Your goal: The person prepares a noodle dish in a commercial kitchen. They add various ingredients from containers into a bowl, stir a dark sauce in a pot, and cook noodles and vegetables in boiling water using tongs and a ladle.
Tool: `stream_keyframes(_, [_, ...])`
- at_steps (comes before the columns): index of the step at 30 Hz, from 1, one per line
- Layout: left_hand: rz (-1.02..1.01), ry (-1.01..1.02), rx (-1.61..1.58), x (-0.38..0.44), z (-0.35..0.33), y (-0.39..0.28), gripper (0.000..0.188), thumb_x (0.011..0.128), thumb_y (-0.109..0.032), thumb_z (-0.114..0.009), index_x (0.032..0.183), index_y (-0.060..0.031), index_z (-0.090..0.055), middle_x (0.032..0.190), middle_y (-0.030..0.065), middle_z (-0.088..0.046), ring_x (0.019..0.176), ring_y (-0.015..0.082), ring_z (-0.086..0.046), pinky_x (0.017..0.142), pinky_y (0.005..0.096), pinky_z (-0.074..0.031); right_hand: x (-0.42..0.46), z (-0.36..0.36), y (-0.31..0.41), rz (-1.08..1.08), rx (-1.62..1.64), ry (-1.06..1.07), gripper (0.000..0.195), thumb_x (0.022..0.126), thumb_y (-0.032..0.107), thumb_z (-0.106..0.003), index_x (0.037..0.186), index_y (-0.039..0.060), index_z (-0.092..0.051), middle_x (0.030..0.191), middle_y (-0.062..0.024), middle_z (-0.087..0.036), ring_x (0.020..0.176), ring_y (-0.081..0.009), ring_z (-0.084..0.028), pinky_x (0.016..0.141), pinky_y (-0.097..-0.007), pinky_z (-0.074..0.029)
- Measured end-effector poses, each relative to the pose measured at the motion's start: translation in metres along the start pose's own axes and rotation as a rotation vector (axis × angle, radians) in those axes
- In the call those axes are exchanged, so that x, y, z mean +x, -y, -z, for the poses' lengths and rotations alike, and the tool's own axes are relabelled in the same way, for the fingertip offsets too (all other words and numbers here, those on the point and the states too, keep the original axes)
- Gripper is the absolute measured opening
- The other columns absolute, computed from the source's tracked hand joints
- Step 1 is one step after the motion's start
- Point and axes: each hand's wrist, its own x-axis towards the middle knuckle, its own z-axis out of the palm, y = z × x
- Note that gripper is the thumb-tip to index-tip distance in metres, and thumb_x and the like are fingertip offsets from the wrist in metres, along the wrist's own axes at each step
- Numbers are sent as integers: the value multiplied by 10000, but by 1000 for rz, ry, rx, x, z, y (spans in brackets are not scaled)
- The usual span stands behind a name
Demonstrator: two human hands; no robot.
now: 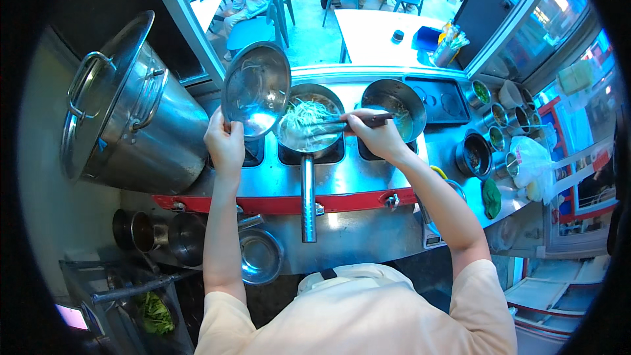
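Note:
My left hand (224, 140) grips the rim of a steel mixing bowl (256, 91), tipped on its side beside the middle saucepan. A few pale shreds cling inside the bowl. In my right hand (372, 133) is a dark-handled utensil (325, 127), perhaps tongs, whose far end reaches over the saucepan. Pale shredded strands (308, 116) are heaped in that long-handled steel saucepan (307, 197), which stands on a burner with liquid under the strands. To the right, a second steel pan (394, 103) holds cloudy liquid and is partly hidden by my right hand.
A tall lidded stockpot (148, 128) stands at the left. Small steel containers (495, 116), a dark pot (473, 153) and a green cloth (491, 198) line the right counter. A black tray (438, 101) lies behind. Below the red stove front (345, 203) sits another bowl (260, 256).

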Motion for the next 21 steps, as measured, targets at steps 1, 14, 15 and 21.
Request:
stream_keyframes(1, [66,2,-22,0,6,7,144,753,30,-497,884,50,-554,691,51,-549,524,57,-462,506,241,-409,0,3,2,-75,-3,-8,193,837,120,-531,891,-41,-623,738,-61,-612,660,-97,-584,593,-216,-481])
stream_keyframes(14, [20,189,-132,18,3,21,150,756,-25,-517,887,10,-582,576,-4,-459,527,50,-415,496,218,-366,51,-17,56,729,-862,320,269,772,122,-533,1031,83,-593,1117,-129,-490,1014,-266,-502,837,-362,-430])
stream_keyframes(15, [-9,213,-107,22,3,16,181,755,-23,-517,919,6,-585,584,7,-471,535,54,-423,504,223,-374,65,-26,60,900,-925,379,346,763,150,-534,1104,96,-558,1174,-132,-452,1072,-278,-467,885,-388,-407])
stream_keyframes(21, [-275,296,-47,50,0,-5,298,749,-11,-523,1040,-12,-584,675,77,-577,579,79,-497,548,243,-413,111,-49,55,1003,-1064,280,507,701,238,-543,1146,0,-495,1188,-134,-462,1120,-288,-428,949,-359,-363])
